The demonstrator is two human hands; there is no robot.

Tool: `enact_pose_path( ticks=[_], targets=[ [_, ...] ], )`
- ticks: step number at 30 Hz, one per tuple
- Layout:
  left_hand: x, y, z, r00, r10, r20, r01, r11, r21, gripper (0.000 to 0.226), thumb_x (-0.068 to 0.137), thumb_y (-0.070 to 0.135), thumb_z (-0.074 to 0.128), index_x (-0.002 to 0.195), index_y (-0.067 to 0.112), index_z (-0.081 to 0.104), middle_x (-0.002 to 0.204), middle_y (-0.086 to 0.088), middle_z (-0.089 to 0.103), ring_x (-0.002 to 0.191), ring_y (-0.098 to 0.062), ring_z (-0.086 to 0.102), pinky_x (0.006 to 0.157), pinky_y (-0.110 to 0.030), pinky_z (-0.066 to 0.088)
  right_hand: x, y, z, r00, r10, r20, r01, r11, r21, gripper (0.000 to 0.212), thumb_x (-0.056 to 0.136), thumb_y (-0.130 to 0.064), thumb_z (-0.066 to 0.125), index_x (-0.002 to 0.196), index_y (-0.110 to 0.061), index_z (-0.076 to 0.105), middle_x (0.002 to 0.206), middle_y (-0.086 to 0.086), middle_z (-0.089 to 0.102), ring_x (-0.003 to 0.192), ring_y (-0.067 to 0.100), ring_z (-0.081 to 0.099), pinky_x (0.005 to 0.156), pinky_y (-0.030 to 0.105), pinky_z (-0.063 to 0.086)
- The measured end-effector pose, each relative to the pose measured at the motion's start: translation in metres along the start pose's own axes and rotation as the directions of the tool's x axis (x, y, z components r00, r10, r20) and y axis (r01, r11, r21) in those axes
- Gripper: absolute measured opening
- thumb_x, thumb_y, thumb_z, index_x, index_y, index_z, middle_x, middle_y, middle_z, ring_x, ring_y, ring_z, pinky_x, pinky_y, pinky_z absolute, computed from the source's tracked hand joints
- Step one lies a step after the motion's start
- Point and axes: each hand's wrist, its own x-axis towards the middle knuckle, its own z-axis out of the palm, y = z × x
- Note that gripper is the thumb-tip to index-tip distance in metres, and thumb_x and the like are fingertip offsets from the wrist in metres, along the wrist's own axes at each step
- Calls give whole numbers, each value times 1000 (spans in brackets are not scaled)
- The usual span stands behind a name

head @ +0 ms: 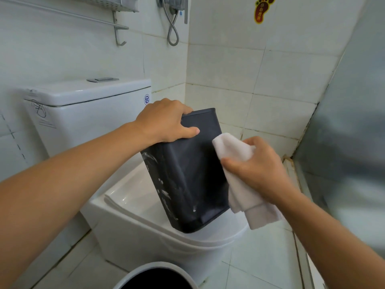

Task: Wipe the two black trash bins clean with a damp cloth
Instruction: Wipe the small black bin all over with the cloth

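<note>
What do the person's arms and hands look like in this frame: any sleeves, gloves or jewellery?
Both arms are bare along all that shows; no sleeve is in view. The left hand and right hand wear no gloves. No ring, watch or bracelet shows on either wrist or on the visible fingers.

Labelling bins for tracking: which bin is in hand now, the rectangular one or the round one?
The rectangular black bin, tilted on the toilet lid: left hand grips its rim. The round white-rimmed bin at bottom edge is untouched.

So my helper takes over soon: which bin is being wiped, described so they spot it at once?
Find the white toilet. On its closed lid stands a tilted black rectangular bin, left hand gripping its rim. Unlike the white-rimmed round bin on the floor, it has white smears.
</note>
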Motion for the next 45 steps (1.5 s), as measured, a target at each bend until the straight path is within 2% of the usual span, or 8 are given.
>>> enact_pose_path(
  ticks=[5,10,17,24,28,37,41,45],
  targets=[
    [1,5,0,1000,22,-5,-22,999,36,42,85,68,63,93,27,71,78,4,70,79,-21,64,76,-43,57,4,-5,0,976,-94,-197,23,941,-337,36,90,-43,64,117,-27,45,92,-2,62,76,29,54,65,37,37],
    [2,0,1,1000,-15,1,15,1000,16,31,85,64,66,92,34,70,78,7,70,80,-20,64,77,-41,57,-11,-10,38,924,-383,7,305,724,-619,35,100,-40,52,129,-28,38,98,-2,57,70,26,53,57,37,40],
    [0,-11,1,998,-63,24,64,996,-62,22,85,60,68,98,43,73,81,11,71,81,-16,66,78,-42,59,-23,7,60,836,-548,9,478,721,-502,49,98,-61,41,140,-37,49,86,-5,56,59,21,54,48,29,40],
    [0,-5,0,999,-42,21,43,997,-67,22,86,57,68,97,39,74,80,11,71,80,-14,65,77,-41,59,-19,20,49,915,-398,63,401,881,-250,56,94,-74,25,147,-59,31,137,-3,41,116,20,48,79,33,45],
    [0,-6,0,999,-32,24,34,996,-77,17,87,56,69,88,39,70,75,10,68,78,-15,65,73,-38,57,-20,16,57,910,-413,40,409,875,-258,50,100,-62,37,149,-51,34,125,-6,50,85,17,55,69,32,50],
    [0,-6,1,999,-41,18,42,997,-61,22,86,57,69,87,35,71,74,8,69,76,-15,64,73,-40,58,-18,10,54,883,-462,83,464,834,-299,44,95,-57,48,137,-44,48,100,-10,48,69,23,56,60,31,41],
    [1,-10,1,999,-45,25,47,995,-83,19,87,57,70,86,38,71,74,8,69,78,-16,65,71,-38,57,-26,20,48,841,-511,178,542,797,-269,47,90,-66,40,134,-51,47,101,-13,50,74,19,58,61,27,42],
    [0,-5,-1,1000,-12,27,15,995,-100,17,88,54,70,85,37,70,72,9,69,78,-13,64,76,-41,58,5,19,40,925,-380,17,373,898,-234,43,94,-56,53,135,-51,45,115,-10,62,98,24,64,79,37,49]
  ],
)
